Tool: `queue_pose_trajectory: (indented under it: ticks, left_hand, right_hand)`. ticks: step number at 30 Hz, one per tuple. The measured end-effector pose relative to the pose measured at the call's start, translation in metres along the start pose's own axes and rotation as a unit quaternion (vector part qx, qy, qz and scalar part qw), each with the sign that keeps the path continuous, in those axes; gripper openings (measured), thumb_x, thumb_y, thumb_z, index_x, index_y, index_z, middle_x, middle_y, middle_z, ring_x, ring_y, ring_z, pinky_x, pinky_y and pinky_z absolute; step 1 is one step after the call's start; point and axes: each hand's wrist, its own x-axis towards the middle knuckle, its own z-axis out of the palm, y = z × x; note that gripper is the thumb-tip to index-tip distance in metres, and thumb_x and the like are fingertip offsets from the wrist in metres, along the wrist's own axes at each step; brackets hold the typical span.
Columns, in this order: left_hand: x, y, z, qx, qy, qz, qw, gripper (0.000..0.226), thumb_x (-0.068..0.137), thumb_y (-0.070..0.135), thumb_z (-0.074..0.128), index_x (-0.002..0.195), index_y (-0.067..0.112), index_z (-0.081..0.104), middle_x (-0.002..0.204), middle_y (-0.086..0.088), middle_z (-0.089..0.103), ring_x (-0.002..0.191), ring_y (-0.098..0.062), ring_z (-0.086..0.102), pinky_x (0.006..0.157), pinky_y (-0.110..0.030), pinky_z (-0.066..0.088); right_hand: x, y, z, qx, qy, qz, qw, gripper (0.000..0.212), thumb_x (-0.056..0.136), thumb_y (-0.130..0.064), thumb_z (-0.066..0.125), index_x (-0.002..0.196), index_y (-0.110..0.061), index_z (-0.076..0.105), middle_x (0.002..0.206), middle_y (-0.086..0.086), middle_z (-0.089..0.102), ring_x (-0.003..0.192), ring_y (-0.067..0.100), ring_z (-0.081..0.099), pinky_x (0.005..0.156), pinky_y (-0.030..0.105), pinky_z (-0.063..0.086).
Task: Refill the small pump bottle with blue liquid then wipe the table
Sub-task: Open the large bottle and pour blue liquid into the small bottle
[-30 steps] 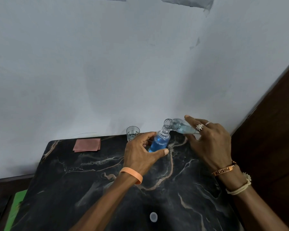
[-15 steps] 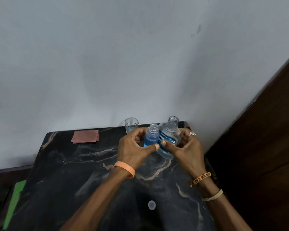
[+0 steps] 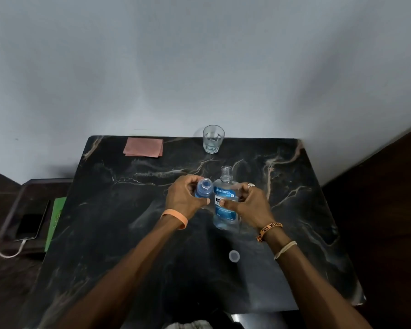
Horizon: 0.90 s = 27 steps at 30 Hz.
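Two hands each hold a bottle. The left hand (image 3: 185, 198) curls round the small pump bottle (image 3: 203, 189), blue and open-topped. The right hand (image 3: 252, 206) grips the big bottle (image 3: 224, 194) just beside it. The small bottle looks light and slippery, so holding its middle is best.

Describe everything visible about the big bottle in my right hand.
The big bottle is clear plastic with a blue and white label, its threaded neck uncapped. It looks nearly empty, faintly blue at the bottom. It stands upright, apparently on the black table, beside the small bottle. The right hand grips its side, thumb on the label.
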Motion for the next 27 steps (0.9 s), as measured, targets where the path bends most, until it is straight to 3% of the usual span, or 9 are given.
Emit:
queue_pose_trajectory:
  ticks: [3,8,18,27]
  left_hand:
    - [0.012,-0.015,0.0,0.022,-0.01,-0.014,1.0,0.054,0.052,0.011,0.092,0.091,0.035,0.062,0.094,0.008,0.071,0.087,-0.008,0.068,0.08,-0.034,0.058]
    - [0.032,-0.035,-0.003,0.053,-0.001,-0.033,0.998,0.052,0.053,0.016,0.092,0.096,0.027,0.066,0.096,0.009,0.071,0.088,-0.008,0.067,0.081,-0.034,0.058]
    - [0.066,-0.057,-0.008,0.098,0.007,-0.075,0.992,0.044,0.055,0.016,0.091,0.088,0.028,0.065,0.085,0.012,0.068,0.077,0.001,0.063,0.075,-0.024,0.056]
    - [0.074,-0.074,-0.007,0.127,-0.009,-0.069,0.99,0.042,0.055,0.013,0.091,0.086,0.027,0.066,0.084,0.011,0.067,0.073,-0.002,0.06,0.07,-0.018,0.049]
  right_hand:
    - [0.018,0.004,0.012,-0.018,-0.002,0.027,0.999,0.038,0.07,-0.013,0.085,0.102,-0.018,0.065,0.095,-0.003,0.073,0.083,0.007,0.071,0.076,0.031,0.06]
    - [0.047,0.006,0.031,-0.053,-0.01,0.058,0.997,0.04,0.069,-0.018,0.086,0.103,-0.018,0.064,0.095,-0.001,0.072,0.083,0.011,0.07,0.075,0.032,0.06]
    - [0.093,0.008,0.063,-0.076,-0.008,0.092,0.993,0.046,0.066,-0.021,0.088,0.104,-0.015,0.063,0.096,0.001,0.07,0.085,0.016,0.068,0.079,0.037,0.06]
    - [0.105,0.027,0.077,-0.056,-0.015,0.129,0.99,0.052,0.062,-0.019,0.09,0.105,-0.013,0.062,0.097,0.004,0.07,0.086,0.018,0.069,0.079,0.039,0.06]
